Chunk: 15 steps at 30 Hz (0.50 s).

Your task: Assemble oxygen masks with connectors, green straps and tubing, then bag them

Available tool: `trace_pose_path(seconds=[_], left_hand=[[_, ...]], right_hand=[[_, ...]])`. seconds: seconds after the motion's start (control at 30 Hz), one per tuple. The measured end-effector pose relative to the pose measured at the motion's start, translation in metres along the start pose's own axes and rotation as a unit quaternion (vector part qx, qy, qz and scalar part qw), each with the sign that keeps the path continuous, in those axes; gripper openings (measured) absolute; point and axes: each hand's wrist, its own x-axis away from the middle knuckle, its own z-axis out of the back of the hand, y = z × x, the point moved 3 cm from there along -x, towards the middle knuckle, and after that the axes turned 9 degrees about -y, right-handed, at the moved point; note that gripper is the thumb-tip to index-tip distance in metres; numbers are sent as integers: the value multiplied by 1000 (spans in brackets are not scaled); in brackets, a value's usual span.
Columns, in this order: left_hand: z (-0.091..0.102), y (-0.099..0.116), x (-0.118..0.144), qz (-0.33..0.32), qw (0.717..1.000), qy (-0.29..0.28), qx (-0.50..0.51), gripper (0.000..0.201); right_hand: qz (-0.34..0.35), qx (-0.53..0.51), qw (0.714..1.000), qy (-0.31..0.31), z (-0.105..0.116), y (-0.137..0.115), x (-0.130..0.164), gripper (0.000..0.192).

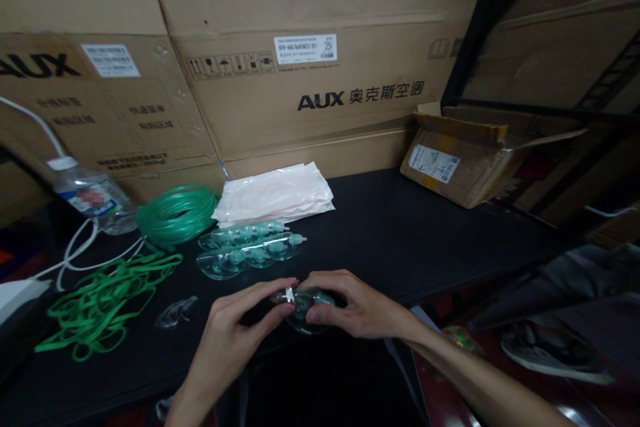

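Both of my hands are closed on a clear green-tinted oxygen mask (304, 310) at the front edge of the black table. My left hand (240, 323) pinches its left end, where a small shiny metal nose strip (290, 294) shows by the fingertips. On the other side, my right hand (347, 305) grips the mask with the thumb in front and the fingers behind, partly hiding it. Beyond the hands lie two nested rows of similar masks (250, 257) with pale connectors. Left of my left hand is a small pile of thin silvery strips (176, 311).
Green elastic straps (110, 300) lie tangled at left, below a coil of green tubing (177, 213). A plastic bottle (95, 197) and white cable stand beside it. White packets (275, 195) lie at the back. An open carton (455, 160) sits back right, before large cardboard boxes (310, 7).
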Motion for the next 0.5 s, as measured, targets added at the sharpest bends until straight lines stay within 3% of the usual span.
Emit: trace_pose_path(seconds=[0.3, 0.5], left_hand=[[1, 4, -1, -23, 1000, -2, -20, 31], [1, 4, -2, -10, 1000, -1, -18, 32]], right_hand=[[-55, -57, 997, 6, -2, 5, 1, 34], [-35, -52, 998, 5, -2, 5, 2, 34]])
